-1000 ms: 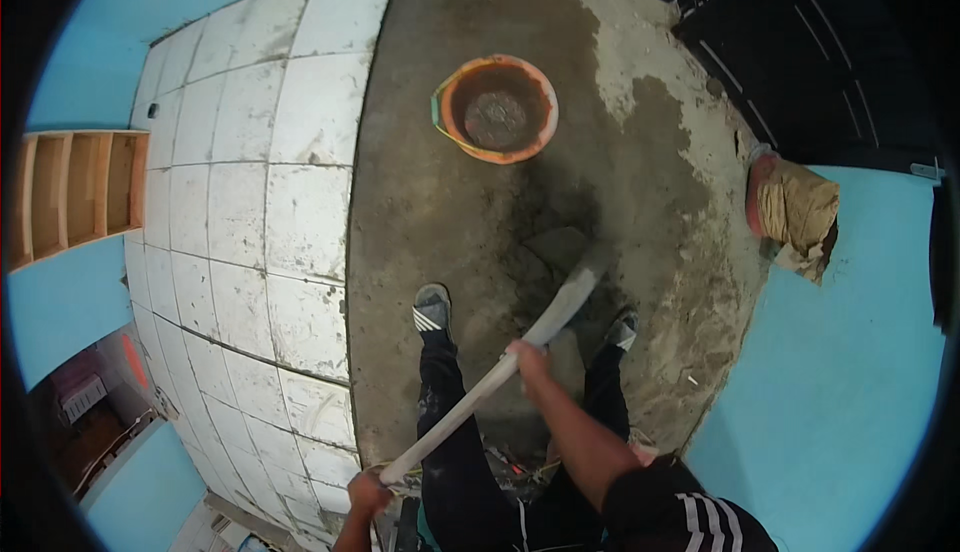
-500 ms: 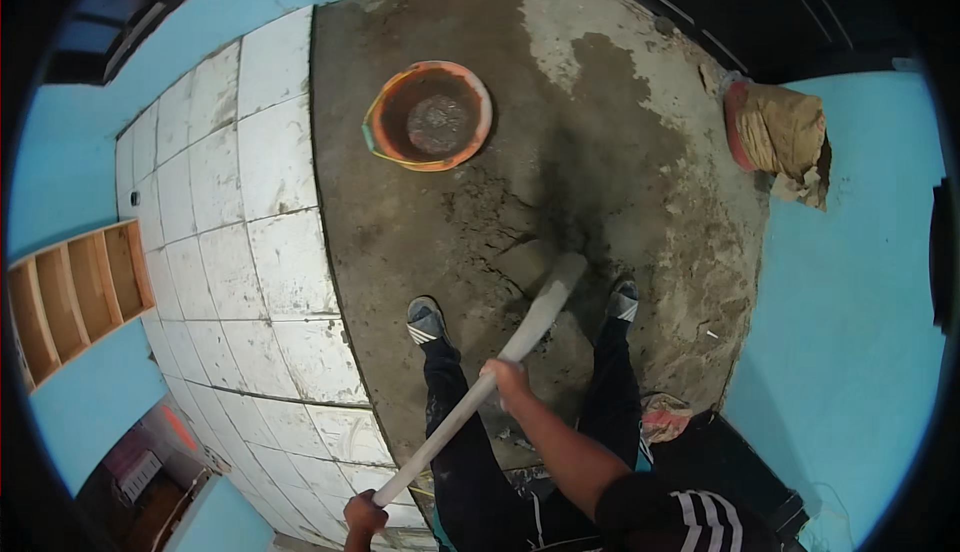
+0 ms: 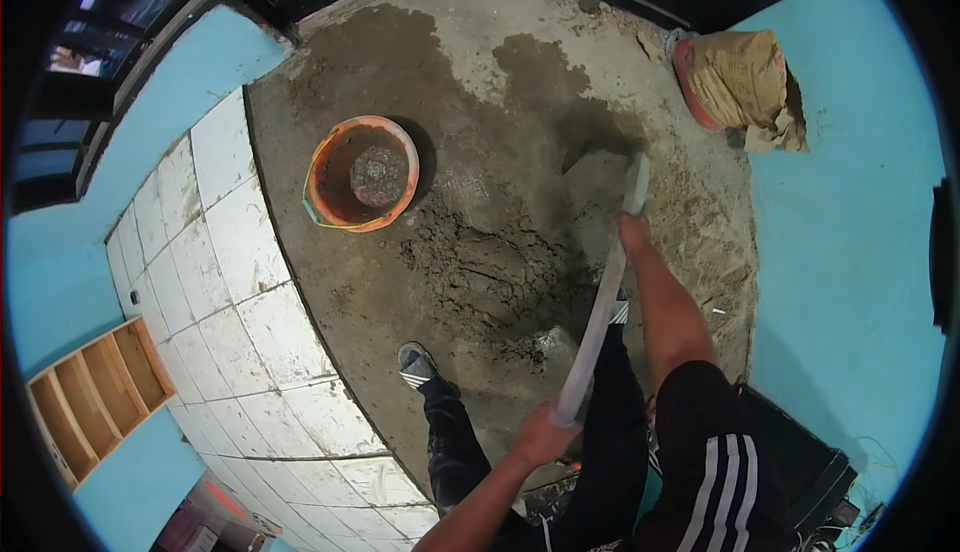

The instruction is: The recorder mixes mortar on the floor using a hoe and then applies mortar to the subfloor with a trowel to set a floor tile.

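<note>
A long pale-handled hoe (image 3: 604,317) slants up across the view, gripped by both my hands. My left hand (image 3: 546,436) is closed round the handle's near end, close to my legs. Farther up, my right hand (image 3: 633,236) is closed round it just below the head. The hoe's flat grey blade (image 3: 598,180) rests at or in the wet mix, its edge partly lost in the dark grey. Left of it lies a lumpy heap of wet mortar (image 3: 480,277) on the floor, in front of my feet. An orange bucket (image 3: 337,177) with grey residue inside stands beyond the heap.
White floor tiles (image 3: 262,337) run along the left, ending at a dark edge beside the rough wet floor. A torn brown paper sack (image 3: 735,77) leans by the right wall. A black case (image 3: 800,462) sits at lower right, and a wooden shelf (image 3: 100,392) at left.
The hoe has swung up and right, away from my feet. Its blade now shows at the mix's far right side. My view has shifted, and more of the heap is visible.
</note>
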Demonstrator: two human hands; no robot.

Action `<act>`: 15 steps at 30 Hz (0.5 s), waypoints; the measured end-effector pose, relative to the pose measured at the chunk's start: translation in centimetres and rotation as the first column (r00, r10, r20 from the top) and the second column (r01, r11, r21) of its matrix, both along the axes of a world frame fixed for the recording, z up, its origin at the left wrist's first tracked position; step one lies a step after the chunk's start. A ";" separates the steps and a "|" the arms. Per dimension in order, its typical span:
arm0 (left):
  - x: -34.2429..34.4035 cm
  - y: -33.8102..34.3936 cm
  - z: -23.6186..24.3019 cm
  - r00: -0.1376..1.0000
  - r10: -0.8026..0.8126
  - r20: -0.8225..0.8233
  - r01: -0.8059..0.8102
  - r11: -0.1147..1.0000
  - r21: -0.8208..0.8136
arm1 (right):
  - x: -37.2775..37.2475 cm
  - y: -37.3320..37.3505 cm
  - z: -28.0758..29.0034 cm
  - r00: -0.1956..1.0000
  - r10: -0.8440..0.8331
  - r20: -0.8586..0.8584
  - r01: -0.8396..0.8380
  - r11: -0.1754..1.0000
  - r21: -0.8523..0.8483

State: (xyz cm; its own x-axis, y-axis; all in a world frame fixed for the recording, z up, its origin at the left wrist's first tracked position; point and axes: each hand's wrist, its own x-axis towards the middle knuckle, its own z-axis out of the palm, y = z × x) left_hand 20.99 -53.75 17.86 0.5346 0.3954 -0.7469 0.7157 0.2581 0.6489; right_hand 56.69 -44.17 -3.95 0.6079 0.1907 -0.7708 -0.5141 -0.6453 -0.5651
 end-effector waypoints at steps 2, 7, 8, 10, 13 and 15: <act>2.1 0.6 0.9 0.989 0.145 0.010 -0.140 0.967 -0.214 | 0.8 0.9 -0.4 0.882 0.448 0.142 -0.442 0.894 -0.073; 0.8 1.6 6.7 0.937 0.328 -0.120 -0.334 0.743 -0.580 | -3.8 0.8 -1.2 0.866 0.413 0.283 -0.349 0.903 -0.250; 0.4 1.9 8.1 0.939 0.320 -0.123 -0.327 0.728 -0.602 | -5.7 0.1 -1.3 0.897 0.373 0.240 -0.295 0.906 -0.305; -0.8 1.9 12.2 0.939 0.137 -0.316 -0.314 0.719 -0.621 | -10.6 -1.9 -1.5 0.887 0.453 0.083 -0.383 0.825 -0.415; -2.0 3.8 15.9 0.782 0.489 -0.388 -0.598 0.410 -0.689 | -16.3 -3.9 -1.8 0.908 0.385 -0.163 -0.418 0.809 -0.414; -0.9 5.5 16.1 0.795 0.453 -0.403 -0.594 0.451 -0.666 | -16.7 -3.7 -2.1 0.908 0.249 -0.338 -0.371 0.852 -0.370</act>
State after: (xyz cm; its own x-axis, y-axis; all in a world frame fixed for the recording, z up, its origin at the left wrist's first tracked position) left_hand 20.13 -48.20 33.95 0.2793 -0.1539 -0.9478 0.3385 0.9395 -0.0528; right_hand 39.97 -47.87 -6.02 0.3304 -0.0421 -0.9429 -0.3378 -0.9381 -0.0765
